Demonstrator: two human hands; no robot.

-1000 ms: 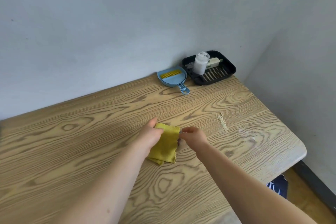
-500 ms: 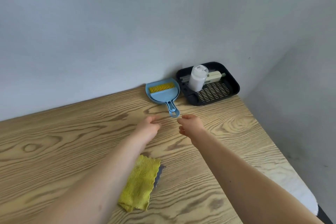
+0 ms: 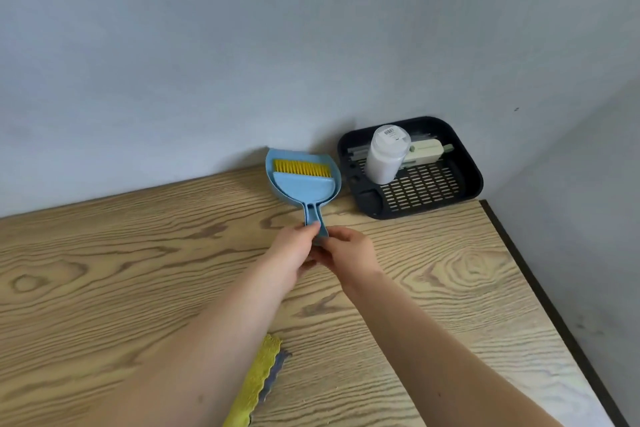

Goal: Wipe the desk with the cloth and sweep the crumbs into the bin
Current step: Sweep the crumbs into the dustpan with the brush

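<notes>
Both hands, left hand (image 3: 294,250) and right hand (image 3: 349,253), pinch the dustpan (image 3: 304,184) handle near the desk's (image 3: 104,270) back edge, seemingly to separate the brush (image 3: 301,168).

Bare desk (image 3: 104,288) left of the dustpan (image 3: 304,180); black tray (image 3: 467,191) just right, wall (image 3: 242,45) behind.

Soft, even daylight, fairly bright; faint shadows under the tray (image 3: 464,184) and dustpan (image 3: 304,191). Slight blur on the near forearms. Wide-angle bending at the edges.
</notes>
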